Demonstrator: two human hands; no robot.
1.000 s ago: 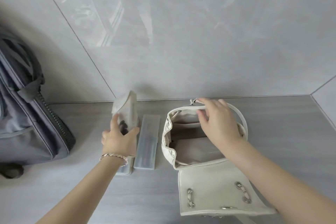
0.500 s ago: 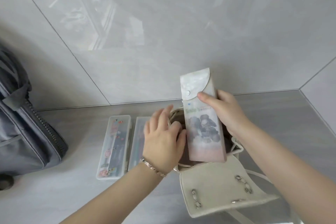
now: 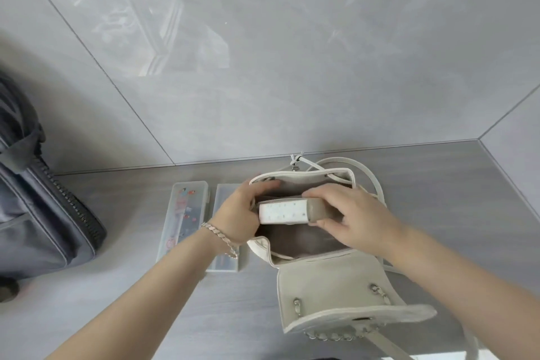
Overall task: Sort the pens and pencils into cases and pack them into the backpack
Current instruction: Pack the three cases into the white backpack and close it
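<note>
Our left hand (image 3: 236,213) and right hand (image 3: 353,213) grip the pencil case (image 3: 283,213), best eased straight down into the backpack (image 3: 306,175)

no legible text, no readable labels

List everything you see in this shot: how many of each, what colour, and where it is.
cream backpack: one, cream, centre right on the surface, flap open toward the camera
spotted pencil case: one, white with dots, in the backpack's mouth
clear pencil cases: two, clear, side by side left of the backpack
grey bag: one, grey, left edge
wall: one, grey tiles, behind
surface: one, grey, underneath everything
bracelet: one, silver, left wrist
left hand: one, holds the backpack's left rim
right hand: one, grips the spotted pencil case
</note>
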